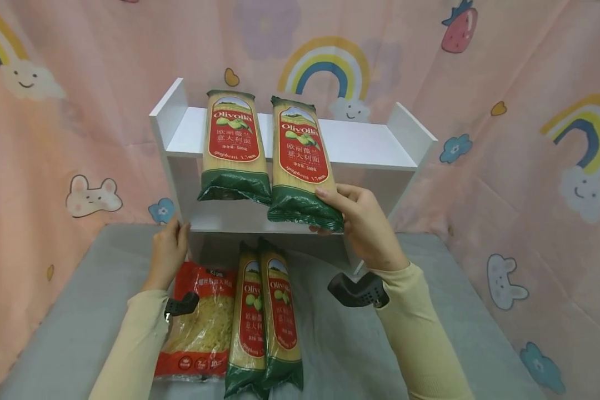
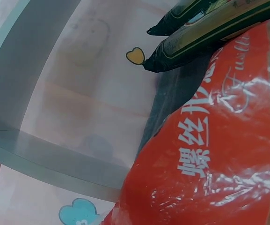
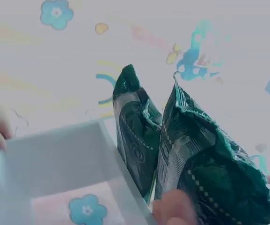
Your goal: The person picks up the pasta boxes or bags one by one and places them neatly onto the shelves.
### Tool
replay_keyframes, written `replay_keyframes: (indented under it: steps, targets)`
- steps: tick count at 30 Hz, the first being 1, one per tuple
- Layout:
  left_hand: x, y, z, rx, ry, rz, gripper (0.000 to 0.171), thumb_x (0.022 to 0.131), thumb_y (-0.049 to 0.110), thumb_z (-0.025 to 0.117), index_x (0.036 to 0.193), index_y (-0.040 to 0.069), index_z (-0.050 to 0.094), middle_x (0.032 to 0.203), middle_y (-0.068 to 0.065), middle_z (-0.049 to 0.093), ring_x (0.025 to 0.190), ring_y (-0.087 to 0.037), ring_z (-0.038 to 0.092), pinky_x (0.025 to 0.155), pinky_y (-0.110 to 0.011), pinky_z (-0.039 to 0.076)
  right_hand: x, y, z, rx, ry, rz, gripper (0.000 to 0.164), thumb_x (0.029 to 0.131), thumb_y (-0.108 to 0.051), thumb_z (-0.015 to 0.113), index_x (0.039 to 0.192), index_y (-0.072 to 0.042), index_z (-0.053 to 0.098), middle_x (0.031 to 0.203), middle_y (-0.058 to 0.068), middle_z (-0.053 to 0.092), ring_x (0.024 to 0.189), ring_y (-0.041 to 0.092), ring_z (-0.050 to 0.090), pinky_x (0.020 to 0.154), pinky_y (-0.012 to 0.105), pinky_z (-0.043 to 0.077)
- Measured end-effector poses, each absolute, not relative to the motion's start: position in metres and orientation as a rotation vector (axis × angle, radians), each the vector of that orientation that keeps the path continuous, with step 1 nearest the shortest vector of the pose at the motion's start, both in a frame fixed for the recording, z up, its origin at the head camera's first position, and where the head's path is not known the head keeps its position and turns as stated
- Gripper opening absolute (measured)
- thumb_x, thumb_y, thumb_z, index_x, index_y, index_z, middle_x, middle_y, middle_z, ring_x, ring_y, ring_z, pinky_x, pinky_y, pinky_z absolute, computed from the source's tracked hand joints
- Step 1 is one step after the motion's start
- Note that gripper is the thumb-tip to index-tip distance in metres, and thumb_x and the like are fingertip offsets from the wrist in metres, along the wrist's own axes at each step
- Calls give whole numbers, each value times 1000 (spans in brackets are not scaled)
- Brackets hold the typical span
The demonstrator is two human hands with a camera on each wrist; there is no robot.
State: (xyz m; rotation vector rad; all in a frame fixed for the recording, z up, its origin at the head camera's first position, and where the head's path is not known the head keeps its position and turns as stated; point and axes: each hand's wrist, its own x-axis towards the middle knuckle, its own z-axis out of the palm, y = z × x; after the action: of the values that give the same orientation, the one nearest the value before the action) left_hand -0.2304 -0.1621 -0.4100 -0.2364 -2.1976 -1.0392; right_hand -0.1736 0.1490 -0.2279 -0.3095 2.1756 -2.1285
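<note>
My right hand [image 1: 367, 222] grips the lower end of a spaghetti pack [image 1: 302, 150], thumb on top and fingers underneath. The pack lies tilted on the upper board of a white shelf [image 1: 365, 144], its green end jutting past the front edge. Directly left of it, a second spaghetti pack [image 1: 235, 139] lies the same way. In the right wrist view the green ends of the held pack [image 3: 209, 164] and its neighbour [image 3: 137, 126] show close together. My left hand [image 1: 167, 253] holds the shelf's left side panel low down, with the fingers partly hidden.
Below, on the grey surface [image 1: 345, 344], lie a red-and-clear bag of spiral pasta [image 1: 202, 316] and two more spaghetti packs [image 1: 250, 322] [image 1: 280, 311], side by side. Raised side panels [image 1: 412, 133] bound the upper board. A patterned pink cloth [image 1: 505, 194] hangs behind.
</note>
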Motion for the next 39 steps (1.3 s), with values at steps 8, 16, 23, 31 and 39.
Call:
replay_keyframes:
  steps: [8,16,23,31,39]
  targets:
    - [-230,-162,-407,-229,-2221,-1042,8,94,-1,52,91,-8,55,56,-11,44,48,-19,35,47,-32,28,-178,147,-226,-322,2116,-2241,31,93,-16,57,112,9,58,84,3,67,69,11,60,62,25,49]
    - [-229,-161,-407,-229,-2227,-1037,7,94,-2,52,92,-8,55,57,-12,46,49,-17,36,47,-31,29,-191,146,-225,-323,2113,-2249,33,93,-16,57,114,11,57,84,4,65,65,11,57,57,24,48]
    - [-229,-161,-407,-221,-2219,-1028,7,93,-3,53,93,-9,56,58,-14,49,50,-15,37,47,-31,30,-201,141,-224,-341,2105,-2240,36,93,-16,57,117,11,56,82,3,66,63,11,57,57,25,48]
    - [-230,-162,-409,-207,-2225,-1042,7,94,-1,53,93,-8,56,60,-16,51,52,-20,39,48,-33,30,-201,142,-229,-310,2086,-2249,38,94,-21,56,119,8,55,82,3,65,66,13,57,61,27,49]
    - [-233,-164,-411,-221,-2212,-1041,9,94,-2,53,98,-8,58,58,-13,49,49,-15,35,46,-30,28,-190,150,-236,-339,2067,-2296,37,95,-23,54,117,7,56,84,6,65,65,17,60,67,31,52]
